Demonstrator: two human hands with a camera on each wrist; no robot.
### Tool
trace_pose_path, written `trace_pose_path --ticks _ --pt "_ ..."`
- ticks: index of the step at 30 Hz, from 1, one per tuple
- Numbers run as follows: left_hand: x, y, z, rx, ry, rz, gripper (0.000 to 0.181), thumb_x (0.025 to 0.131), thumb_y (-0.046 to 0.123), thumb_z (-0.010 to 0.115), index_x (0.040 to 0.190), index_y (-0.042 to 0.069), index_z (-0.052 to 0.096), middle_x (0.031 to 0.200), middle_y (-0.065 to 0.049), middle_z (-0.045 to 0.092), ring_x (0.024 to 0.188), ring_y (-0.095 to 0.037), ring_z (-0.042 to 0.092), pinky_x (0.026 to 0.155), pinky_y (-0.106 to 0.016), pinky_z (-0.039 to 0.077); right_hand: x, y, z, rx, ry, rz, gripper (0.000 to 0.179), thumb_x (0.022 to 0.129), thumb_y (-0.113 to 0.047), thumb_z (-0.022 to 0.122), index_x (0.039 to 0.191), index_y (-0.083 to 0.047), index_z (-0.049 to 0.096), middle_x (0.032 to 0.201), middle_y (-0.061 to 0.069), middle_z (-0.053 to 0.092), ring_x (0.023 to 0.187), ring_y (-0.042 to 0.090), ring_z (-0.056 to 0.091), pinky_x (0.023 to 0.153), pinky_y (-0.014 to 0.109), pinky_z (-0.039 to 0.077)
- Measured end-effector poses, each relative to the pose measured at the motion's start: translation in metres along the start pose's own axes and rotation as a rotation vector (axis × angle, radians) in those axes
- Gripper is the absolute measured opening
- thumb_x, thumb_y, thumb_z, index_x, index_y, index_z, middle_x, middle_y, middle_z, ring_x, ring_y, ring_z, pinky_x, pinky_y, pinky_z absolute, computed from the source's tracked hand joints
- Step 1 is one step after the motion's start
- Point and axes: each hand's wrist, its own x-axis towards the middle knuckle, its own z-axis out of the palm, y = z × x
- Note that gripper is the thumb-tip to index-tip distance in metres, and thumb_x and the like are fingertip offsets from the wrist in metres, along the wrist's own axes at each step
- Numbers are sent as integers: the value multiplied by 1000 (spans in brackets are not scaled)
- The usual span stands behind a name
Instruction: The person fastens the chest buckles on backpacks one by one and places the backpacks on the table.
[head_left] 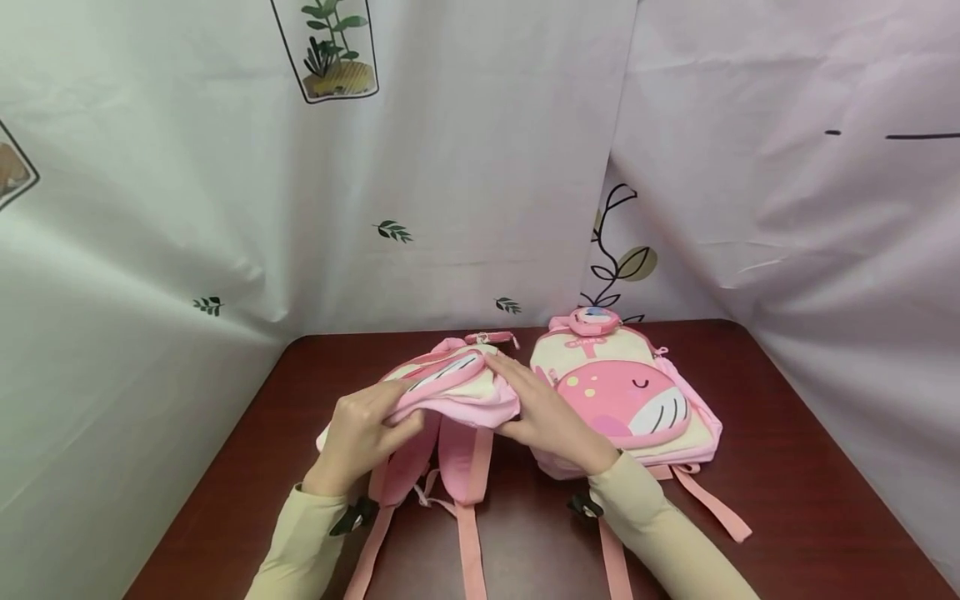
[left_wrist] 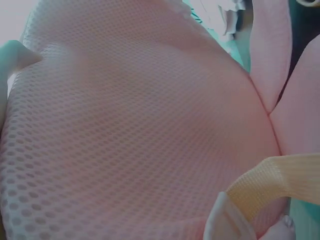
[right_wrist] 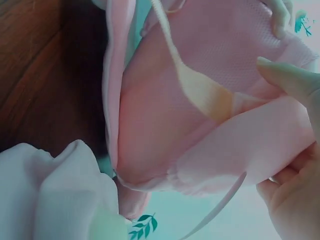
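Both hands hold a small pink and cream backpack (head_left: 450, 385) by its lower end, which is lifted and tilted. My left hand (head_left: 363, 433) grips the left side, thumb underneath. On the right side, my right hand (head_left: 547, 417) grips it, fingers on the front and thumb below. Two padded pink shoulder straps (head_left: 461, 471) hang beneath, their webbing ends trailing over the table. In the left wrist view the pink mesh back panel (left_wrist: 140, 125) fills most of the picture. A pale webbing strap (right_wrist: 205, 95) crosses that panel in the right wrist view.
A second backpack (head_left: 592, 354) with a pink whale front pocket lies to the right, a small round whale pouch (head_left: 594, 321) at its top. Its loose strap (head_left: 712, 504) trails to the right on the dark red-brown table (head_left: 795, 500). Printed fabric (head_left: 480, 167) hangs behind.
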Motion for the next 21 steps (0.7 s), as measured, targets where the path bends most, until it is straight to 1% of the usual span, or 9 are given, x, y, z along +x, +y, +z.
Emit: trace_pose_path --ticks 3,5,9,12,15,19,21 --pt "1 1 -3 -3 7 -8 28 89 26 58 101 4 71 87 -6 71 70 -18 65 59 -40 54 2 3 2 33 19 25 88 81 -24 85 155 -10 39 157 16 40 144 31 38 110 70 24" --pt "2 2 -5 -2 24 -7 30 91 27 56 101 4 72 87 -7 72 70 -20 66 60 -41 55 4 5 4 63 36 33 88 80 -22 87 154 -11 40 155 17 42 142 31 41 110 69 26" --pt "4 2 -7 2 82 -4 34 92 28 55 105 3 74 91 -10 74 76 -24 71 62 -44 57 8 10 8 104 77 25 89 77 -20 89 152 -10 42 153 16 45 140 31 44 112 59 34" --pt "6 1 -7 13 123 -21 33 92 27 56 105 2 74 89 -11 73 75 -25 70 61 -44 56 12 14 9 119 97 25 91 76 -23 90 152 -9 42 154 14 44 141 31 42 113 52 35" --pt "6 -2 -6 4 148 -77 32 91 27 60 102 1 74 86 -11 72 70 -23 67 59 -42 54 17 16 11 128 96 51 95 77 -30 89 155 -11 39 158 10 39 144 30 37 114 52 32" --pt "3 -7 -5 -42 171 -192 27 87 21 67 103 1 73 86 -10 71 66 -19 61 60 -33 52 28 17 11 153 90 109 100 78 -38 88 158 -15 32 163 4 31 148 26 30 116 54 29" --pt "2 -9 -4 -62 194 -253 25 84 16 69 104 1 74 88 -10 72 67 -19 60 63 -28 50 33 18 10 172 98 132 103 78 -39 87 160 -16 29 164 6 29 149 25 29 116 55 28"
